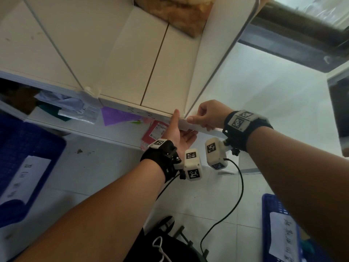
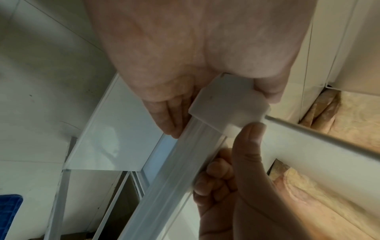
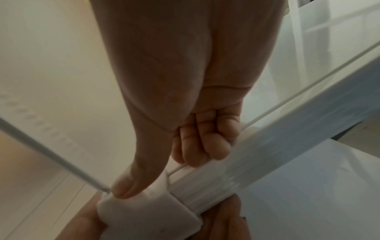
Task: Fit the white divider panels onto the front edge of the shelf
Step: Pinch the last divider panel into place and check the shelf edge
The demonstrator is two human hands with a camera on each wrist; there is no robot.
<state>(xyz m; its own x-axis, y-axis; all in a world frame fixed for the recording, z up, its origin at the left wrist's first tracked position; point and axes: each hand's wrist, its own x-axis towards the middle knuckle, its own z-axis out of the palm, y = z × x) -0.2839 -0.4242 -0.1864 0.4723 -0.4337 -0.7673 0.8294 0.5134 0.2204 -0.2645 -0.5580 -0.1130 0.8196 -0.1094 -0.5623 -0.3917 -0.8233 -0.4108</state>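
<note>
A white shelf [image 1: 122,63] carries thin upright divider panels; the right one [image 1: 213,63] ends at the front edge in a white clip [image 2: 228,104] [image 3: 148,216]. A ribbed translucent front rail [image 1: 207,129] [image 2: 170,170] [image 3: 257,155] runs along that edge. My right hand [image 1: 205,116] [image 3: 185,146] has its fingers curled round the rail, and its thumb presses on the clip. Under the clip lies my left hand [image 1: 181,133] [image 2: 164,113], palm up with straight fingers below the rail. Its thumb stands upright against the shelf edge beside the clip.
Beige packaged goods [image 1: 179,16] sit at the back of the shelf. A lower shelf holds purple [image 1: 117,116] and red [image 1: 154,131] packets. Blue crates stand on the tiled floor at left [image 1: 28,157] and right [image 1: 279,229]. A black cable [image 1: 226,205] hangs from the wrists.
</note>
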